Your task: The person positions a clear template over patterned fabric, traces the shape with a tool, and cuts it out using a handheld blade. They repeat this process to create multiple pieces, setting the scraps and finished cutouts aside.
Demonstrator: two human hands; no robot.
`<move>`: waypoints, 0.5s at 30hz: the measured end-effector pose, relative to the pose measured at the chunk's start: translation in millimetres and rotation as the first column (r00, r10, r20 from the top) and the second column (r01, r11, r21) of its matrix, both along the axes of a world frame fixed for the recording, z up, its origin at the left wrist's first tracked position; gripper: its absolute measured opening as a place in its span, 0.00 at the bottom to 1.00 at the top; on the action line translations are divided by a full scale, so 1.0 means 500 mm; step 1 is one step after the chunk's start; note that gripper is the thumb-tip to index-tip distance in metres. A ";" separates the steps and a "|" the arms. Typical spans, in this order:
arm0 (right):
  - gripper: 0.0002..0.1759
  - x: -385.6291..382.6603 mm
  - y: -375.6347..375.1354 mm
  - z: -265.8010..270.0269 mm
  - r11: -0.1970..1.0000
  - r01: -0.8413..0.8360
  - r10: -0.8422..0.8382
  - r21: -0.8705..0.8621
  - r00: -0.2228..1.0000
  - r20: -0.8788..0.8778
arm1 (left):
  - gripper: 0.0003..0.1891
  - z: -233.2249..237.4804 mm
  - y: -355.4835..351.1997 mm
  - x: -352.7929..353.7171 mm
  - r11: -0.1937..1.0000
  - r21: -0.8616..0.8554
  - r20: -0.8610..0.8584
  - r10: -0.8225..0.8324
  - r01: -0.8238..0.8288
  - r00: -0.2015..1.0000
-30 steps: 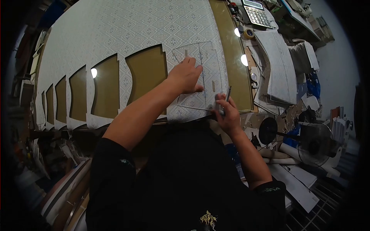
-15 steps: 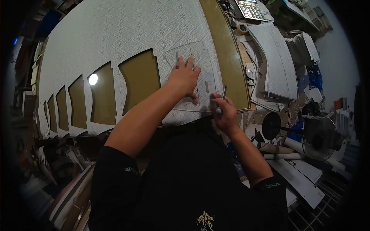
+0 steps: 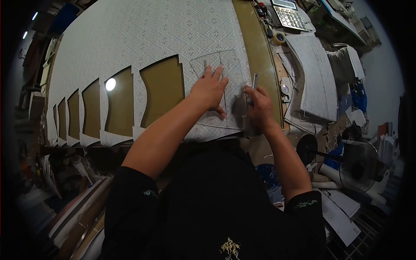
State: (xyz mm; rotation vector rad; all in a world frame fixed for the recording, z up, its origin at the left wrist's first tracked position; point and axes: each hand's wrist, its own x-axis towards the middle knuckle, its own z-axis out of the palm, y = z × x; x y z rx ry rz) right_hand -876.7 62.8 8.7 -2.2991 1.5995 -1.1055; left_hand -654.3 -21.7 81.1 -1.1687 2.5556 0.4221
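A light patterned sheet [image 3: 164,32] covers the table, with a row of curved openings along its near edge. On it, right of the largest opening [image 3: 162,91], lies a clear template [image 3: 232,65]. My left hand [image 3: 210,91] presses down on this template with fingers spread. In my right hand [image 3: 261,106] is a slim metal utility knife [image 3: 255,80], held at the template's right edge. The knife's upper end sticks up past my fingers; its tip is hidden by the hand.
A calculator [image 3: 289,16] and a tape roll [image 3: 279,38] sit at the table's right side. Cut patterned pieces [image 3: 318,82] are stacked beside them. Further right stands a fan [image 3: 359,167]. The brown table surface [image 3: 260,47] shows along the sheet's right edge.
My right hand with the utility knife has moved farther up along the template's right edge. My left hand stays pressed on the template. The whole view has shifted slightly.
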 end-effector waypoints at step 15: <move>0.43 0.016 -0.093 0.001 0.833 0.375 -0.493 0.407 0.836 0.239 | 0.69 0.000 -0.003 -0.001 1.000 -0.014 0.025 -0.010 0.010 1.000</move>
